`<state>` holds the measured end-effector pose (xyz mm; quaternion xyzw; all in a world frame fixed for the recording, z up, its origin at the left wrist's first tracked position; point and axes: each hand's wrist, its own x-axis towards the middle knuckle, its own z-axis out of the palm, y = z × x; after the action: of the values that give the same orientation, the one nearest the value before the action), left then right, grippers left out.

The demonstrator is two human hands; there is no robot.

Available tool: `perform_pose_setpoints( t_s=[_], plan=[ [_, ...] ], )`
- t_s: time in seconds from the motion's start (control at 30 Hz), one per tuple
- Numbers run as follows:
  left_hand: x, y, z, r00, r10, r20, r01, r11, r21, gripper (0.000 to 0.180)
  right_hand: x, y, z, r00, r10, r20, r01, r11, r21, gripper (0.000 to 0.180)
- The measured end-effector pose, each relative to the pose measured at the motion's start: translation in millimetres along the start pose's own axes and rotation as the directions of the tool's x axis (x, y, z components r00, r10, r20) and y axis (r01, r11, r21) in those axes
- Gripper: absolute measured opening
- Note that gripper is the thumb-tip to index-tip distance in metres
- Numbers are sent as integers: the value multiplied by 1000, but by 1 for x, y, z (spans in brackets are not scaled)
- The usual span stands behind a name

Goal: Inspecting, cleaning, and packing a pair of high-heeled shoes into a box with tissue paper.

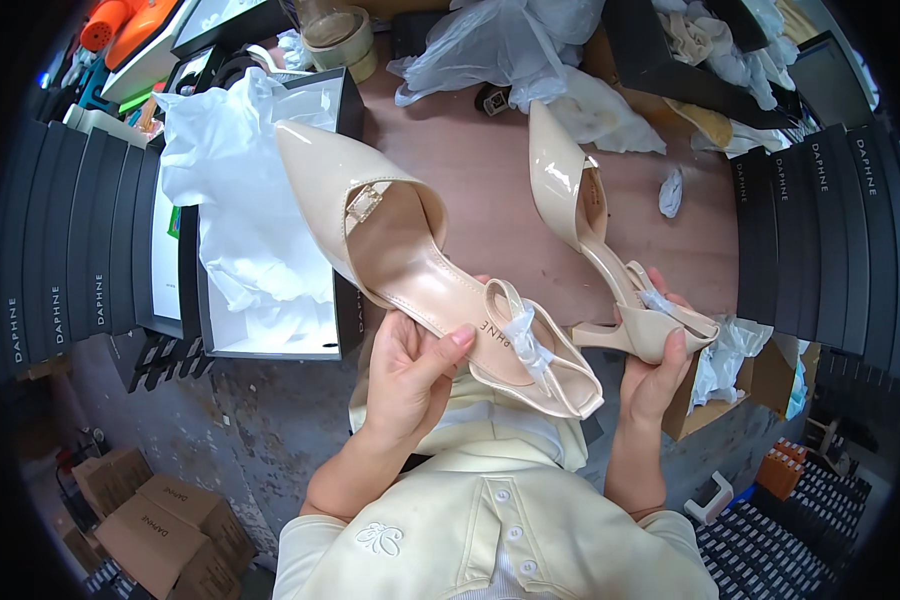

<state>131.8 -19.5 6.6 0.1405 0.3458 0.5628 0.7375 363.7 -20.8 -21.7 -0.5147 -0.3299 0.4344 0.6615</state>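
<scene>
A glossy beige pointed-toe shoe [365, 225] is gripped at its middle by my left hand [410, 370], thumb on the insole and toe pointing up and left. Its ankle strap is bundled in clear plastic wrap near the heel end. My right hand [655, 375] holds the matching beige heeled shoe [560, 180] by its heel cup, tilted so its side and heel show. That strap also carries a bit of clear wrap. Left of both shoes lies an opened dark shoe box [345, 290], with white tissue paper [240, 190] spread in it and over its edge.
Stacked dark shoe boxes flank the brown tabletop [490, 210], at left [80, 240] and right [820, 230]. Tape rolls [340, 45] and clear plastic bags [505, 45] lie at the back. A crumpled white wad [671, 192] rests at right. Brown cartons [165, 535] stand below left.
</scene>
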Motion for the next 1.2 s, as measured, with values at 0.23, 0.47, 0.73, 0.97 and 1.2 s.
perform_pose_setpoints(
  t_s=[0.23,0.47,0.73,0.97,1.2],
  plan=[
    [-2,1,1,996,-77,54,80,995,-58,49,-4,0,-8,985,140,-97,-132,988,81,50],
    [7,-11,-13,994,-80,75,98,957,-274,44,4,-19,-1,789,614,-24,-525,694,493,53],
    [36,-29,-24,721,-274,636,563,767,-308,52,-26,-7,0,516,802,302,-750,252,611,62],
    [41,-47,-36,521,-175,835,603,768,-215,46,-46,7,0,401,825,399,-759,56,648,62],
    [36,-43,-45,373,-234,898,609,792,-47,63,-63,23,-2,270,878,395,-752,-64,656,55]
  ],
)
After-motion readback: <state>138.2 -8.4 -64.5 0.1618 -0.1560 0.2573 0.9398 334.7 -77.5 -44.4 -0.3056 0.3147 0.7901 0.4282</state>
